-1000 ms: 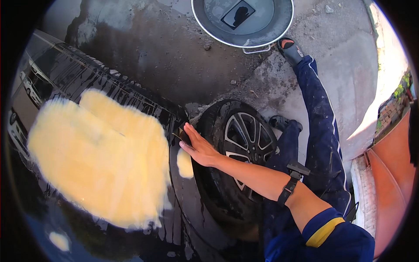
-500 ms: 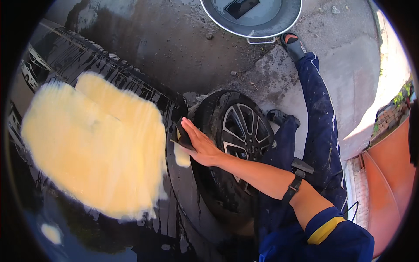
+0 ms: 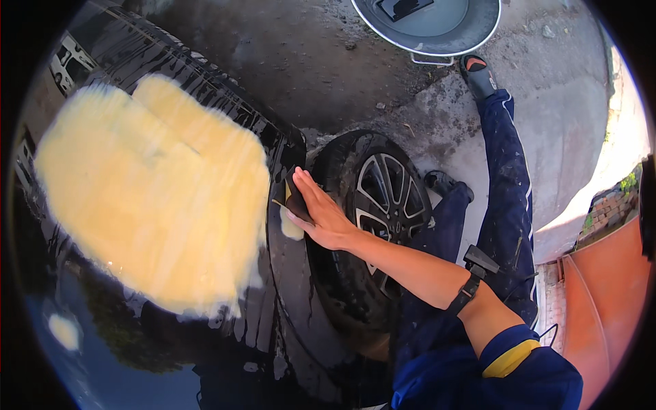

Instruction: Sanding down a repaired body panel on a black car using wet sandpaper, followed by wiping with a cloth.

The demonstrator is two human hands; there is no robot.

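Note:
My right hand [image 3: 316, 208] presses a thin dark sheet [image 3: 295, 199] against the edge of the black car's wheel arch, fingers straight and together, thumb below. Directly under the sheet shows a small cream-yellow patch [image 3: 292, 227]. To its left, a large cream-yellow patch [image 3: 150, 198] covers the wet, streaked black body panel [image 3: 301, 294]. Just right of my hand is the black tyre [image 3: 331, 171] with a spoked alloy wheel [image 3: 391, 195]. My left hand is out of view.
A metal basin [image 3: 465, 31] of water holds a dark rectangle. My legs [image 3: 506, 164] and sandals are on concrete beside the wheel. An orange metal sheet [image 3: 601, 287], bricks and greenery are at the right. A black device [image 3: 478, 263] is strapped to my arm.
My right hand has moved slightly upward along the arch edge with the dark sheet. The view has shifted, so the car patches sit higher and the basin farther right and up.

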